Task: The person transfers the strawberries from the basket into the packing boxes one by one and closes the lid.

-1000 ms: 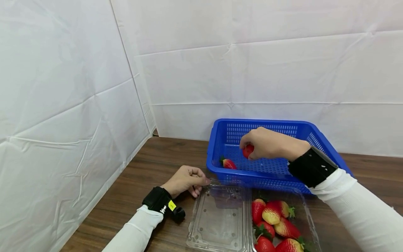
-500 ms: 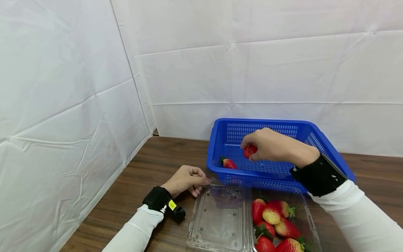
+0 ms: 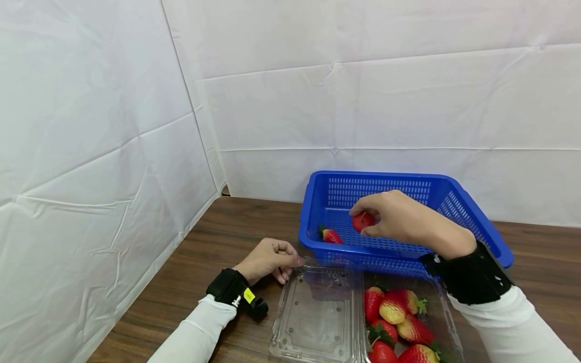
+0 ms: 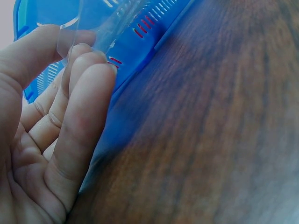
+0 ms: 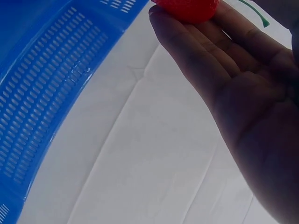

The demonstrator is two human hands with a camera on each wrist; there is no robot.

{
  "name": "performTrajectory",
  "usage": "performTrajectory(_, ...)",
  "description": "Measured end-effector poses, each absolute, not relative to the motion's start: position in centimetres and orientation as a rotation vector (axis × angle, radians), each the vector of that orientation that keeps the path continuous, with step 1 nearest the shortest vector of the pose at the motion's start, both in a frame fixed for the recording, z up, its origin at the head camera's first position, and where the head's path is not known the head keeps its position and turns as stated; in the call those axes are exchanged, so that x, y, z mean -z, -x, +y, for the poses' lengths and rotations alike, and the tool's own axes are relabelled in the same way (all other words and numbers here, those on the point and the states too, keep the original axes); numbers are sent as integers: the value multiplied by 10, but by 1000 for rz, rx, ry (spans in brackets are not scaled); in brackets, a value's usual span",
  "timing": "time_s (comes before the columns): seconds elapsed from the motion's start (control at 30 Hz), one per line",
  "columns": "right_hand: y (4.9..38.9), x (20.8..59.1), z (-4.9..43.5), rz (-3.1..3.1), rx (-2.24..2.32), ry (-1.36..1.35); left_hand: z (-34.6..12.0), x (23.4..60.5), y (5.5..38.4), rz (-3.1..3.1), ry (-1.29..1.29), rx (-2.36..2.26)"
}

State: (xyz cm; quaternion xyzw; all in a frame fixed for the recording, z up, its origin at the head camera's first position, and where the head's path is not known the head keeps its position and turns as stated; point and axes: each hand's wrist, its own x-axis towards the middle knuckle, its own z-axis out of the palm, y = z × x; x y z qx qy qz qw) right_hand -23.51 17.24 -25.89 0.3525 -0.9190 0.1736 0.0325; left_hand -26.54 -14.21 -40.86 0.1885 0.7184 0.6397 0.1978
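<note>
My right hand (image 3: 404, 222) holds a red strawberry (image 3: 363, 221) between thumb and fingers, over the inside of the blue plastic basket (image 3: 376, 175). In the right wrist view that strawberry (image 5: 189, 8) lies against the fingers at the top edge, with a thin green stem showing beside it. Another strawberry (image 3: 332, 236) rests in the basket's near left corner. With thumb and fingertips, my left hand (image 3: 268, 259) pinches the far left corner of a clear plastic clamshell's lid (image 3: 313, 317). The left wrist view shows clear plastic (image 4: 70, 39) between the fingers of this hand.
The clamshell's other half (image 3: 447, 307) lies just right of the lid, with several strawberries (image 3: 410, 330) inside. Its far edge meets the basket's near wall. A wooden table (image 3: 245, 217) carries everything, and white sheeting (image 3: 386, 111) hangs behind and at the left.
My right hand has shifted slightly right and toward me with the strawberry, the wrist lowering, and more of the berry shows. The left hand stays in place on the lid corner.
</note>
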Motion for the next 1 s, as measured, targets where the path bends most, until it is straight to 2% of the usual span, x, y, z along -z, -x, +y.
performTrajectory(0.47, 225, 269, 182, -2775, -578, -1011, -141, 408, 263, 2005, -551, -1801)
performTrajectory(1.0, 200, 270, 192, -2623, -461, -1059, -141, 406, 262, 2017, -566, -1791)
